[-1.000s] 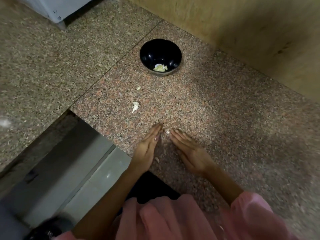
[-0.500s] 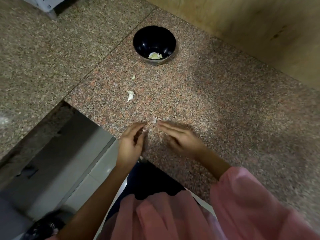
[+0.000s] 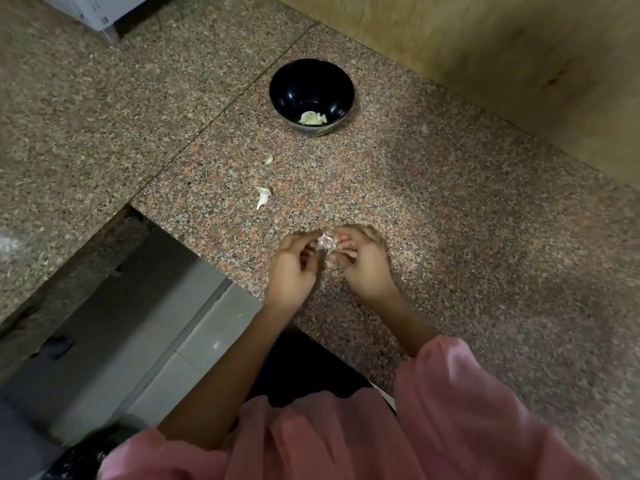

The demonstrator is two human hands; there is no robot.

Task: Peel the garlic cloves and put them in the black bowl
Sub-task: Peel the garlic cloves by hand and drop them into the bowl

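The left hand (image 3: 290, 275) and right hand (image 3: 367, 271) meet fingertip to fingertip, both with curled fingers pinching 1 pinkish-white clove (image 3: 327, 242) held just above the counter (image 3: 450, 220). Beyond the left hand's fingers a pale peel (image 3: 262, 198) lies on the stone, and farther out lies a smaller scrap (image 3: 269, 159). Well beyond both hands stands the bowl (image 3: 304, 83), upright, with peeled garlic (image 3: 313, 117) lying at its bottom. Pink sleeves (image 3: 467, 393) cover the arms behind the wrists.

Blurred fingers (image 3: 356, 237) hide most of garlic clove (image 3: 326, 242); white cabinet (image 3: 100, 12) cut off at top.
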